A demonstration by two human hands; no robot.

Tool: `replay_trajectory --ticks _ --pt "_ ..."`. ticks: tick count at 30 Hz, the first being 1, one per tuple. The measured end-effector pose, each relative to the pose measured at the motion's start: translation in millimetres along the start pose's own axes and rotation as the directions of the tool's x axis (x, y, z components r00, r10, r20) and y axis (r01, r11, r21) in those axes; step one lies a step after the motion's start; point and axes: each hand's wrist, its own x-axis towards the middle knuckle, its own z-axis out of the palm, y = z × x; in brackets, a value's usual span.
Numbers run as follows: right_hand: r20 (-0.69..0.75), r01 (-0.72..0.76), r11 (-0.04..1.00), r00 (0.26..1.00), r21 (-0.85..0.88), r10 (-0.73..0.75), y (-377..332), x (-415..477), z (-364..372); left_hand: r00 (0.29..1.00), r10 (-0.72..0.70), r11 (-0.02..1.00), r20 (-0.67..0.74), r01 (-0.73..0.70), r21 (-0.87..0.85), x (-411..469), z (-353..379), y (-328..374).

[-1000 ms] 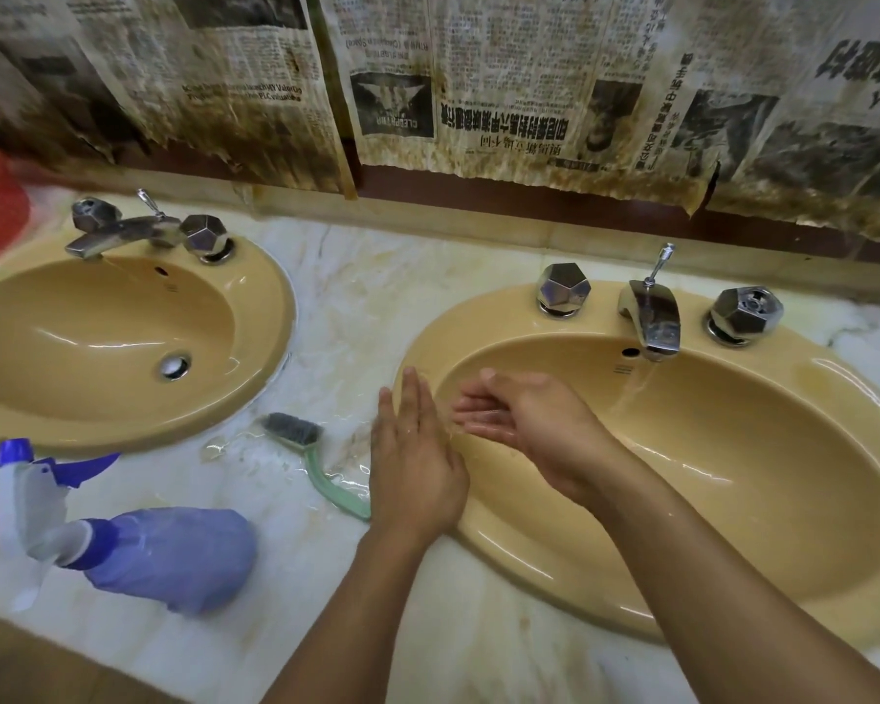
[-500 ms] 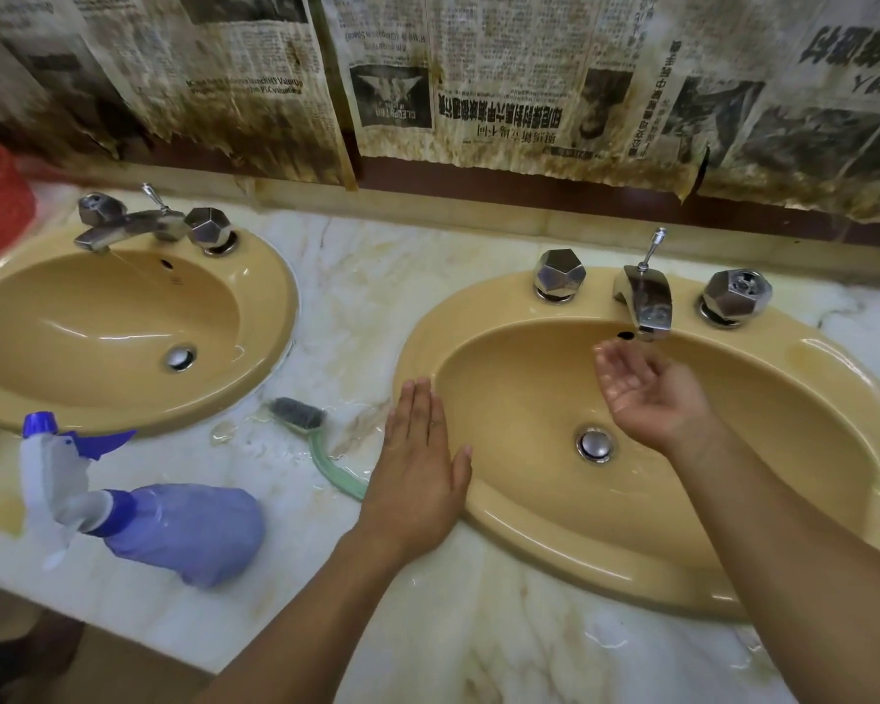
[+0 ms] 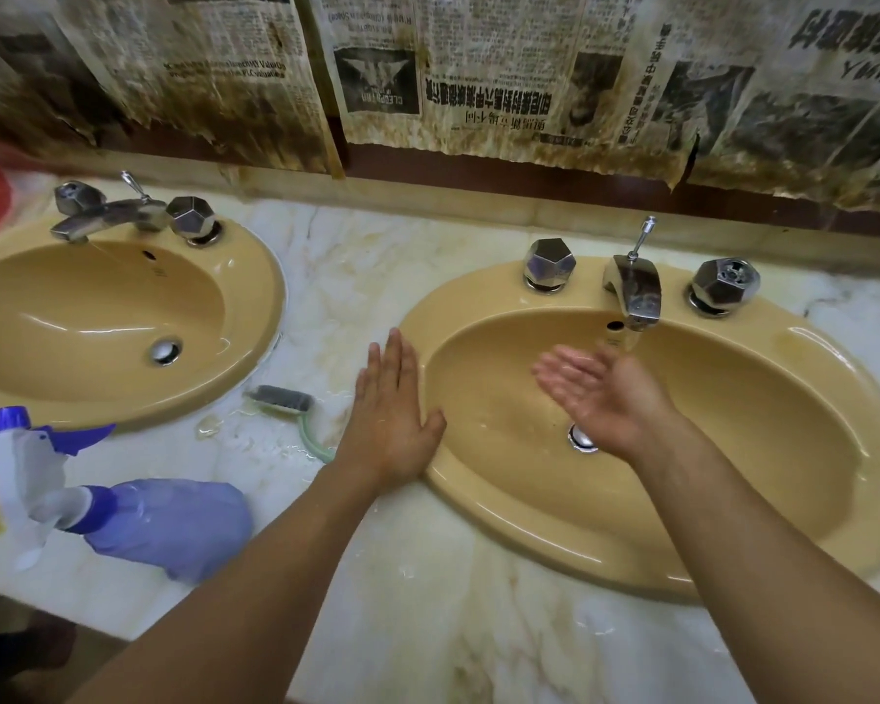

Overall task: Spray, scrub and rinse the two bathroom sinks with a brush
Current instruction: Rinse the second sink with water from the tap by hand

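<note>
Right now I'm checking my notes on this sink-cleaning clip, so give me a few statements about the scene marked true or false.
1. The right hand is cupped, palm up, under the right sink's spout. True.
2. The left hand grips the brush. False: it lies flat at the right sink's rim; the brush lies on the counter beside it.
3. The spray bottle stands upright. False: it lies on its side.
4. The brush lies between the two sinks. True.
5. A plug covers the left sink's drain. False: the drain is uncovered.
</note>
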Motion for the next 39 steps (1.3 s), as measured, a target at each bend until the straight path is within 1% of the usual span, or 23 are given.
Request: replay_trajectory --ticks 2,3,4,5,9,11,13,16,18,20,22,24,26,27,29,30,32,33,34,35,36,37,39 --pt "-0.081 0.020 0.954 0.997 0.300 0.005 -21 13 -24 1.000 -0.014 0.999 -0.002 0.014 0.051 -2 0 2" --pt "-0.098 0.033 0.915 0.995 0.402 0.007 -28 19 -30 1.000 -0.021 0.998 -0.004 0.021 0.065 -5 1 1" --pt "-0.112 0.059 0.886 0.994 0.460 -0.008 -34 21 -37 1.000 -0.011 0.997 -0.002 0.012 0.075 -9 2 4" --pt "-0.112 0.067 0.878 0.994 0.473 -0.016 -36 25 -39 1.000 -0.006 0.996 -0.004 0.006 0.088 -14 3 4" --pt "-0.068 0.059 0.907 0.997 0.416 -0.034 -40 28 -37 0.999 0.038 0.992 0.026 -0.041 0.122 -28 1 5" --pt "-0.039 0.034 0.943 0.999 0.331 -0.023 -37 20 -29 0.996 0.071 0.982 0.055 -0.080 0.172 -32 -5 5" --pt "-0.001 -0.019 0.980 1.000 0.200 0.019 -27 8 -15 0.981 0.170 0.959 0.089 -0.186 0.215 -39 -10 2" --pt "0.075 -0.124 0.992 0.989 -0.033 0.127 -6 -13 13 0.920 0.371 0.887 0.127 -0.392 0.246 -51 -9 -7" --pt "0.104 -0.140 0.960 0.980 -0.242 0.169 8 -32 33 0.875 0.472 0.834 0.106 -0.482 0.266 -51 -7 -14" --pt "0.133 -0.088 0.902 0.978 -0.424 0.158 25 -49 46 0.846 0.516 0.802 0.134 -0.532 0.272 -43 -10 -18" --pt "0.159 -0.002 0.824 0.981 -0.567 0.113 41 -62 53 0.811 0.546 0.756 0.211 -0.586 0.293 -30 -14 -17" --pt "0.171 0.080 0.756 0.984 -0.649 0.042 53 -68 52 0.763 0.599 0.694 0.242 -0.645 0.320 -19 -14 -13" --pt "0.169 0.152 0.733 0.984 -0.663 -0.051 56 -68 47 0.725 0.654 0.649 0.217 -0.684 0.332 -13 -11 -11" --pt "0.151 0.173 0.746 0.984 -0.644 -0.098 54 -63 42 0.710 0.680 0.641 0.183 -0.697 0.321 -11 -10 -12" --pt "0.064 0.169 0.824 0.985 -0.541 -0.159 41 -45 24 0.685 0.717 0.638 0.129 -0.719 0.274 -9 -10 -15" --pt "0.006 0.149 0.882 0.987 -0.448 -0.163 30 -33 11 0.675 0.729 0.634 0.117 -0.729 0.256 -8 -11 -18" --pt "-0.097 0.096 0.984 0.989 -0.152 -0.111 3 -8 -18 0.666 0.735 0.630 0.125 -0.739 0.237 -4 -12 -20" --pt "-0.119 0.077 0.997 0.990 0.030 -0.073 -9 3 -31 0.669 0.731 0.634 0.135 -0.738 0.230 -3 -13 -20" --pt "-0.125 0.074 0.978 0.991 0.195 -0.050 -19 13 -42 0.672 0.727 0.639 0.141 -0.737 0.221 -3 -13 -20" --pt "-0.125 0.083 0.943 0.991 0.321 -0.044 -28 22 -49 0.675 0.724 0.644 0.142 -0.736 0.211 -2 -13 -19" --pt "-0.124 0.093 0.912 0.991 0.399 -0.047 -34 29 -52 0.677 0.722 0.648 0.142 -0.734 0.202 -2 -14 -18" --pt "-0.114 0.097 0.897 0.992 0.432 -0.052 -38 34 -52 0.680 0.719 0.652 0.147 -0.732 0.197 -2 -14 -17" --pt "-0.071 0.070 0.920 0.996 0.387 -0.046 -38 34 -44 0.683 0.712 0.652 0.165 -0.730 0.205 -1 -14 -15"
